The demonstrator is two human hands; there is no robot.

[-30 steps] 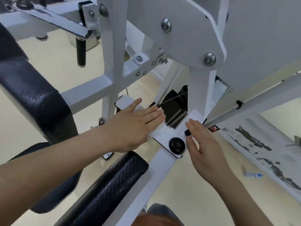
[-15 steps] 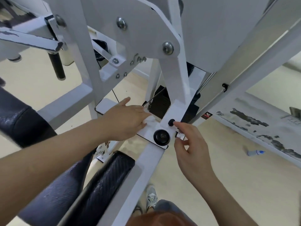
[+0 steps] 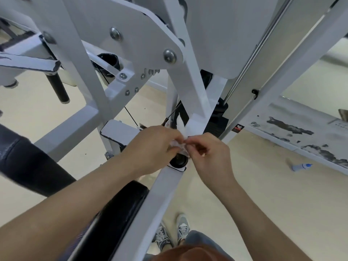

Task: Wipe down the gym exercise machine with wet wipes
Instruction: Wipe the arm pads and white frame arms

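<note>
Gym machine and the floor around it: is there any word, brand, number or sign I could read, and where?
Black and red sticker low on the white machine frame: printed, but too small and blurred to read.
Small bottle on the floor: no legible label.
No other text shows.

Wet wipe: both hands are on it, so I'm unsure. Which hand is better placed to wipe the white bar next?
Probably the left hand: it holds the bunched wet wipe over the white bar; the right hand only pinches its edge.
</note>
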